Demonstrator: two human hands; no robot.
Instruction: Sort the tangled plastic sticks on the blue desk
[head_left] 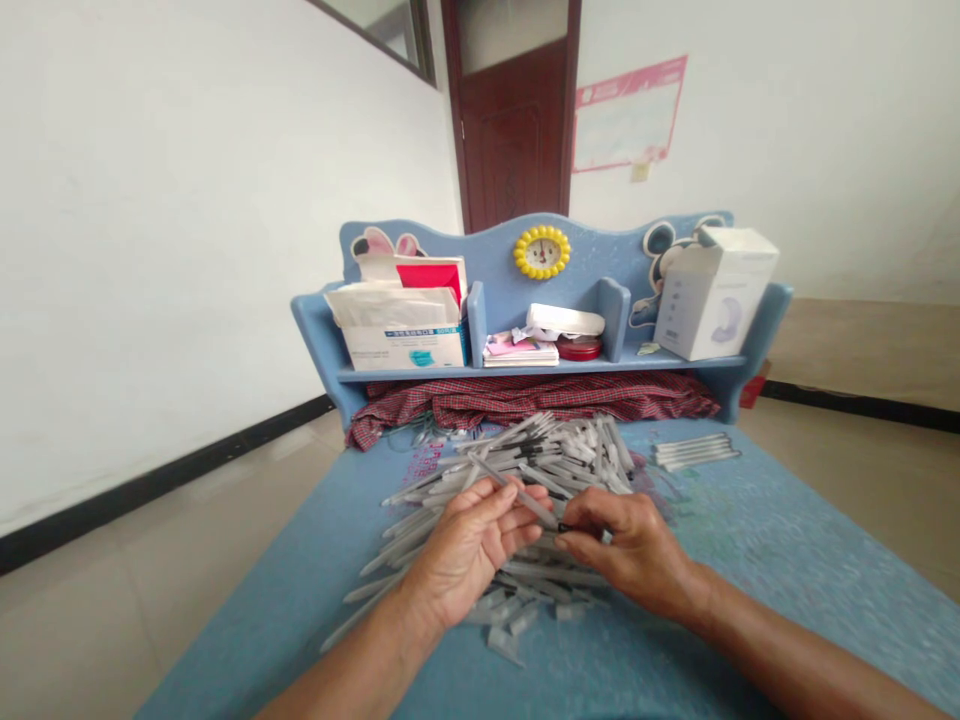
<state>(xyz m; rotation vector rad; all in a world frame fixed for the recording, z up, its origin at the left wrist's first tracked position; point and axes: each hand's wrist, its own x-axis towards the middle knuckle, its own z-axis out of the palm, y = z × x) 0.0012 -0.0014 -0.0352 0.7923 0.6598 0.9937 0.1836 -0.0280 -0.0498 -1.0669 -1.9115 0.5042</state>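
Note:
A whitish pen (529,502) slants across my hands above the pile. My left hand (487,525), palm turned up, holds its barrel between thumb and fingers. At the pen's dark lower end, my right hand (626,535) pinches with thumb and forefinger; whether a separate small part is there I cannot make out. Under and behind both hands spreads a heap of similar pens (570,445), greyish and translucent, some with black parts. Small clear pen caps (506,645) lie at the heap's near edge. Several pens (694,452) lie side by side at the right.
The blue table (787,560) has a raised shelf at its back. On it stand a mask box (409,345) with papers, a red tin (580,348) and a white box (716,295). A checked cloth (525,398) is bunched below the shelf.

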